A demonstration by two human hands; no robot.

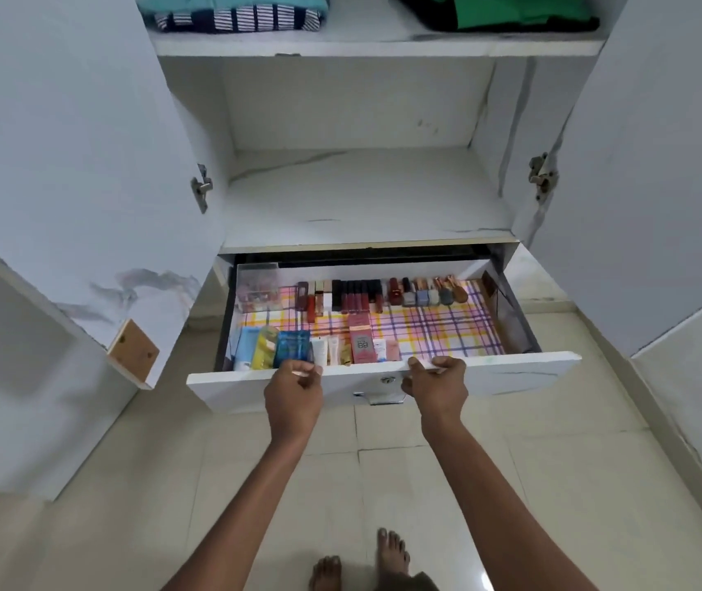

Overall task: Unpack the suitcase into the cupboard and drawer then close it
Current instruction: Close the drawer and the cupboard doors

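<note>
The left cupboard door (63,164) stood wide open. On the upper shelf (366,42), folded striped and teal clothing (238,12) lay at the left; the shelf below it held nothing visible.

The drawer (511,371) was pulled fully out beneath that shelf. Its plaid liner (447,330) carried a clear organiser box (257,287) at the rear left, a row of lipsticks and nail polish bottles (379,294) along the back, and tubes and sachets (298,349) at the front left.

The left hand (294,394) rested at the drawer's front edge, fingers curled over its top. The right hand (436,383) gripped the same edge, just beside the handle (379,396).

Green and black clothing (498,10) occupied the shelf's right side. The right cupboard door (660,164) was also open.

Assessment: unpacking appeared largely complete. Closing the drawer and doors remained. The suitcase was not in view, so its state could not be confirmed.
</note>
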